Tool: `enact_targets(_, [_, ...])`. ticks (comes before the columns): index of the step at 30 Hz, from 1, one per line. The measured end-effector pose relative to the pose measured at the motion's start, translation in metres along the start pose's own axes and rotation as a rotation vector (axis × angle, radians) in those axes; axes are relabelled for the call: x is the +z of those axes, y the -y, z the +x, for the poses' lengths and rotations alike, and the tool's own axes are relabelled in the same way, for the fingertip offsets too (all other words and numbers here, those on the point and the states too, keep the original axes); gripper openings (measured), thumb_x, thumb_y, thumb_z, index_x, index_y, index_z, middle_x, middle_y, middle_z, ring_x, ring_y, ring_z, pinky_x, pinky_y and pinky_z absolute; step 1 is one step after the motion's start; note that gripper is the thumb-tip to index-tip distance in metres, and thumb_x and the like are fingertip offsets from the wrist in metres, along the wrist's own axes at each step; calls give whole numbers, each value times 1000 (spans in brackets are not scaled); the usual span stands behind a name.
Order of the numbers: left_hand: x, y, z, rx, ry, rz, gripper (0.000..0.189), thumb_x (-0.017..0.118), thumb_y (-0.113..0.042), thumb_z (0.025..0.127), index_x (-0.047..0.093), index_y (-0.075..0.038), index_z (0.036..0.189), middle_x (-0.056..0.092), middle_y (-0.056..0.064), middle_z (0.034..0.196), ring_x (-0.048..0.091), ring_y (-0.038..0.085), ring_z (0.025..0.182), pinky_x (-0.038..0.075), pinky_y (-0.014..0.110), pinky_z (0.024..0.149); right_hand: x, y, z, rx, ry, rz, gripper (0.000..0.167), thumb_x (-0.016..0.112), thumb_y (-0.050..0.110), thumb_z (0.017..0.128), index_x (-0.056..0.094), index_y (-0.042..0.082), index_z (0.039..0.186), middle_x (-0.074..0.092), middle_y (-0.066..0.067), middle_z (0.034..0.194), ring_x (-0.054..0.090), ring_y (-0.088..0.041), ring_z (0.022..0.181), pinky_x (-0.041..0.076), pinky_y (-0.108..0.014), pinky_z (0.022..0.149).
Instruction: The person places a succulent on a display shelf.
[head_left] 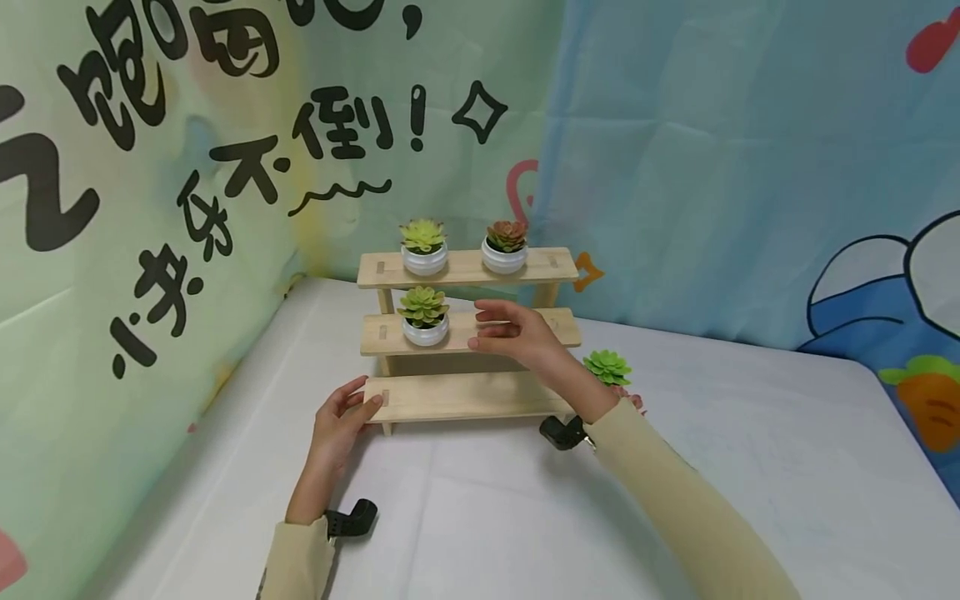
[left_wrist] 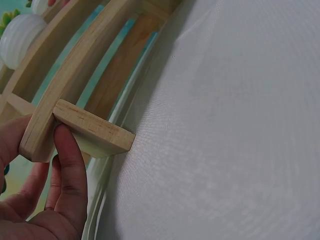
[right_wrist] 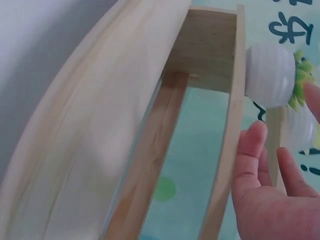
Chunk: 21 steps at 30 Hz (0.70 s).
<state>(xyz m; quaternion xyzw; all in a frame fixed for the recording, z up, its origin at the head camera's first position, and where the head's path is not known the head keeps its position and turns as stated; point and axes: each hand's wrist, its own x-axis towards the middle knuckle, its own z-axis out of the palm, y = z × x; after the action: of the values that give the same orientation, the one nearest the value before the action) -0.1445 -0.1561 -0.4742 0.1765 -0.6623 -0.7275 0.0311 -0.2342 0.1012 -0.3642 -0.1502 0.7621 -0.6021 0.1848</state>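
A three-tier wooden plant stand (head_left: 465, 398) stands on the white cloth. My left hand (head_left: 333, 427) grips the left end of its lowest board, thumb on top and fingers underneath; the left wrist view shows the fingers beside the stand's leg (left_wrist: 95, 127). Above the middle board, my right hand (head_left: 523, 337) holds nothing, its fingers loosely bent. Just left of those fingertips sits a green succulent in a white pot (head_left: 425, 332), also visible as a ribbed white pot (right_wrist: 271, 75) in the right wrist view.
The top board carries a yellow-green succulent (head_left: 423, 248) and a reddish succulent (head_left: 506, 248), both in white pots. Right of the stand, a bright green succulent (head_left: 607, 367) and a reddish plant are partly hidden by my right forearm. Printed cloth backdrops (head_left: 720, 175) rise behind and left.
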Motion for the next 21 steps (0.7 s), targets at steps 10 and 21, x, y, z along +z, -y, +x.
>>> enact_targets(10, [-1, -1, -3, -10, 10, 13, 51, 65, -4, 92, 48, 3, 139, 51, 19, 121, 57, 4, 81, 51, 17, 68, -29, -1, -29, -8, -80, 21, 60, 68, 8, 92, 42, 7, 146, 44, -18, 144, 55, -23, 116, 50, -27, 92])
enact_targets(21, [0, -6, -5, -23, 12, 38, 50, 65, -4, 92, 47, 2, 139, 52, 18, 120, 58, 2, 76, 50, 16, 65, -74, -6, -72, -22, -240, 36, 60, 65, 17, 95, 38, 7, 148, 47, -6, 138, 53, -7, 112, 50, -23, 92])
